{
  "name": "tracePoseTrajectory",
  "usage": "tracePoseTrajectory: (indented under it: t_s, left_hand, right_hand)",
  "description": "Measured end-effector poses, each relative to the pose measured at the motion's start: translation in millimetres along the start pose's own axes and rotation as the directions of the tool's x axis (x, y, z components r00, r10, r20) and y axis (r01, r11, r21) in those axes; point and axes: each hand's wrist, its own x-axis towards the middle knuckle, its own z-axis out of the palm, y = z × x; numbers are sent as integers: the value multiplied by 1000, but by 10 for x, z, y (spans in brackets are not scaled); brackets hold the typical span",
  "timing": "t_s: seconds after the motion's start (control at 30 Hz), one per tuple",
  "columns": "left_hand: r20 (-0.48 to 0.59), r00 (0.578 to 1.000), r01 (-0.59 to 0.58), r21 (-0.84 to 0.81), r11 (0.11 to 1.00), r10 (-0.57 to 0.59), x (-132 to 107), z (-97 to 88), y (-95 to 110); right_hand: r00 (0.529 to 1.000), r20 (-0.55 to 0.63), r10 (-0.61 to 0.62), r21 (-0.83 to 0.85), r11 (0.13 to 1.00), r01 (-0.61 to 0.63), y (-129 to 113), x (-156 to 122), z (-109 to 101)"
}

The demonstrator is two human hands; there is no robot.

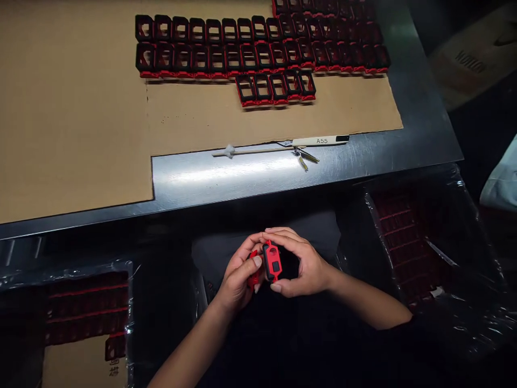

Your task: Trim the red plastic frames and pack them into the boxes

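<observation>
Both my hands meet low in the middle of the view, below the table's front edge. My right hand (301,264) is curled round a small red and black frame part (272,261), thumb under it and fingers over its top. My left hand (239,275) pinches another red piece (254,272) against the part's left side. On the cardboard sheet (81,108) at the back lie rows of several finished red and black frames (258,54).
A metal table (250,175) carries a thin stick with a white tuft (230,152), a cream tool marked A55 (321,141) and small tweezers (305,157). Plastic-lined boxes of red and black parts stand at lower left (84,307) and at right (404,242).
</observation>
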Motion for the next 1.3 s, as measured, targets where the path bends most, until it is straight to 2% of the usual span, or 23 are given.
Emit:
tracePoseTrajectory:
  t_s: [0.1, 0.43, 0.8, 1.03, 1.13, 1.23, 1.3]
  left_hand:
    - [26, 1000, -2, 51, 999, 1, -34, -8, 9]
    - [-4, 1000, 10, 133, 991, -9, -51, -44, -25]
    - [-18, 997, -70, 173, 982, 75, -72, -16, -4]
    - [75, 995, -77, 179, 981, 65, -69, -72, -5]
    - [58, 995, -88, 200, 976, 77, -66, -94, -6]
    - [-5, 993, -115, 236, 965, 119, -71, -117, 11]
    - [-27, 988, -139, 282, 949, 153, -79, -131, 36]
  right_hand:
    - [1000, 2, 12, 35, 999, -12, 24, -15, 10]
    - [999, -20, 46, 55, 997, -45, 49, -66, 15]
    - [999, 12, 34, 65, 997, -34, 33, -59, -3]
    - [997, -8, 75, 51, 996, -75, 44, -71, 9]
    - [998, 17, 59, 29, 998, -59, 37, -75, 6]
    - [994, -9, 110, 56, 992, -110, 12, -87, -21]
    - [975, -58, 214, 177, 964, -201, -5, -91, -51]
